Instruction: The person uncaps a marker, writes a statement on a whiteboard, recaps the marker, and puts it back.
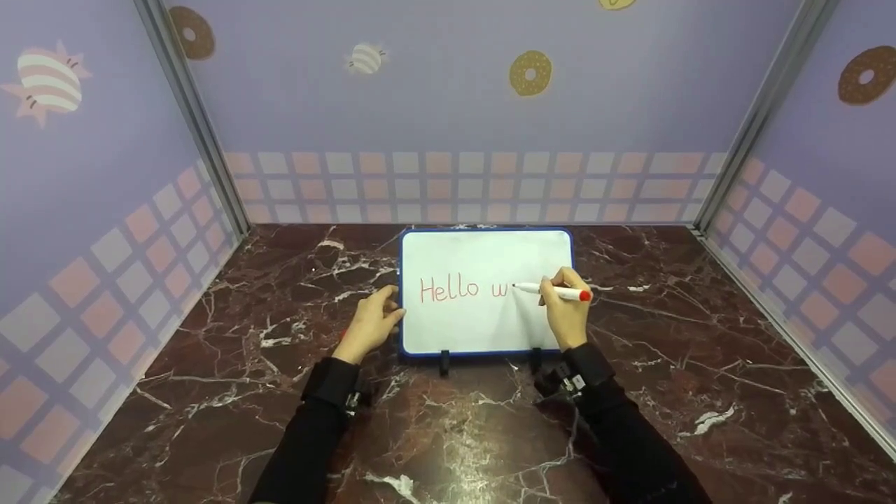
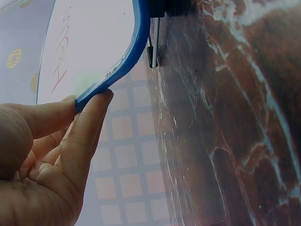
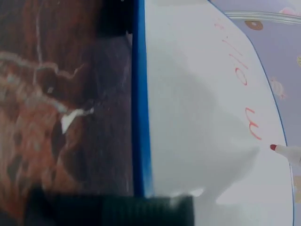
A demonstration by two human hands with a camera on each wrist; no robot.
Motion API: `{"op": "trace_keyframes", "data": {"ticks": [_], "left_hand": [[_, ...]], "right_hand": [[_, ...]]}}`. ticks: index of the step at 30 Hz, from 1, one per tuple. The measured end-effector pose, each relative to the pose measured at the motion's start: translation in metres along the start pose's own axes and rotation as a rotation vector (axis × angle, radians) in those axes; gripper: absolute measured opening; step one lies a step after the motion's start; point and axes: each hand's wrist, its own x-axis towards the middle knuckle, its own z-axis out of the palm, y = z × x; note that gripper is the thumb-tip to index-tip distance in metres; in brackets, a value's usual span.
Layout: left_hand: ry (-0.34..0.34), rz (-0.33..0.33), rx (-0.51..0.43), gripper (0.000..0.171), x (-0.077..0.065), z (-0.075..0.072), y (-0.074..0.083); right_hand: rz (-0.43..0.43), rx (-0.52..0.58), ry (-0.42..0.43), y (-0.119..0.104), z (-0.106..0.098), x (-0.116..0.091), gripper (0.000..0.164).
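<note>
A small whiteboard (image 1: 476,325) with a blue frame stands propped on the table and carries the red handwriting "Hello w" (image 1: 449,288). My left hand (image 1: 369,320) pinches the board's left edge; in the left wrist view the thumb lies on the front and the fingers (image 2: 87,127) behind the blue rim (image 2: 124,68). In my right hand (image 1: 568,311) is a white marker (image 1: 568,293) with a red end, held like a pen. Its red tip (image 3: 273,147) points at the board just right of the "w". Most of the right hand is outside the right wrist view.
Black stand feet (image 1: 444,364) support the board's lower edge on the dark red marbled table (image 1: 448,441). Purple patterned panels (image 1: 448,105) enclose the back and both sides, with metal posts (image 1: 203,126) at the corners. Black wrist straps (image 1: 332,381) sit on both forearms.
</note>
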Motion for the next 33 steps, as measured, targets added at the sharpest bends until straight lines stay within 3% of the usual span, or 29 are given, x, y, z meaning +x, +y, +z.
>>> {"op": "trace_keyframes", "data": {"ticks": [19, 28, 33], "left_hand": [[-0.012, 0.001, 0.003, 0.044, 0.0010, -0.0012, -0.0013], [-0.008, -0.007, -0.009, 0.044, 0.0002, -0.0004, -0.0012], [-0.010, -0.005, -0.007, 0.044, 0.0000, -0.0004, 0.0001]], "right_hand": [[-0.054, -0.018, 0.045, -0.0019, -0.0007, 0.0024, 0.024], [0.077, -0.023, 0.027, -0.0049, -0.0004, 0.0011, 0.023], [0.125, 0.038, 0.027, -0.0019, 0.0007, 0.0006, 0.026]]}}
